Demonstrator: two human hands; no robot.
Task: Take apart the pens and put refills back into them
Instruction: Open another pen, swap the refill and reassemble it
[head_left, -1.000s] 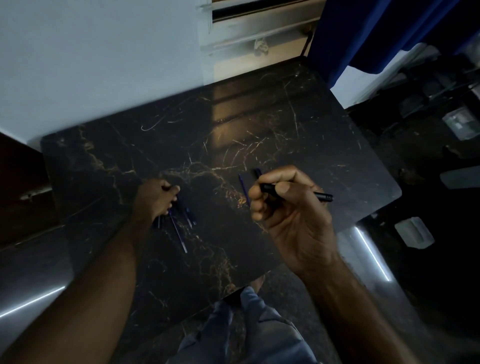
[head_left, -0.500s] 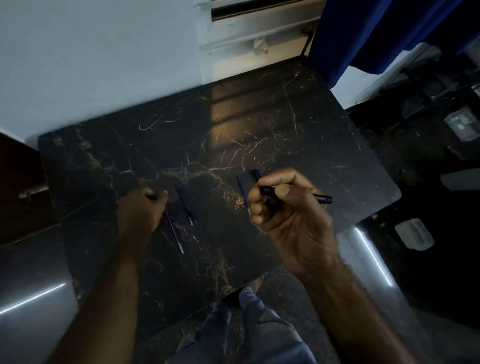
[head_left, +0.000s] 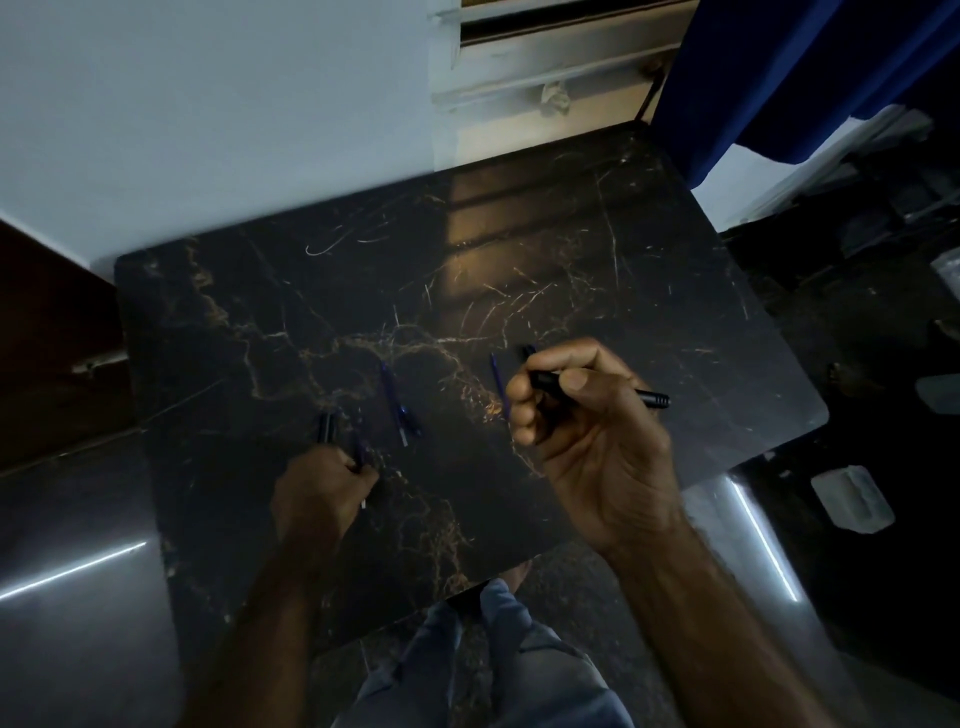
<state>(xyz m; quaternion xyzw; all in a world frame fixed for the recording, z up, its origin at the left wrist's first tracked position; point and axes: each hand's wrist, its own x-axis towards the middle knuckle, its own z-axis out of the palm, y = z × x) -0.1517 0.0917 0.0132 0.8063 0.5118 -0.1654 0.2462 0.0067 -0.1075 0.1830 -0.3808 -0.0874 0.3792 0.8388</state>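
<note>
Black pen barrel (head_left: 597, 387) is in your R hand (head_left: 587, 431). Thumb & curled fingers pinch it crosswise, ribbed end poking out to the right, over the right-centre of the table (head_left: 571, 249). Your L hand (head_left: 322, 493) is near-left of centre, fingers curled round a thin blue refill (head_left: 358, 457); its silver tip shows at the near side of the fist. Just far of that hand a short black piece (head_left: 326, 428) lies on the top; can't tell if it touches the knuckles. Btwn the hands a blue pen part (head_left: 395, 400) lies flat, pale tip pointing near. A second blue refill (head_left: 497, 384) lies just left of the R fingers, & a dark blue bit (head_left: 527, 351) peeks out at their far side. Table top is black marble w/ gold veins. Far side: pale wall (head_left: 208, 104), blue curtain (head_left: 779, 62) at far right. Near edge: your legs in grey-blue trousers (head_left: 545, 670).
</note>
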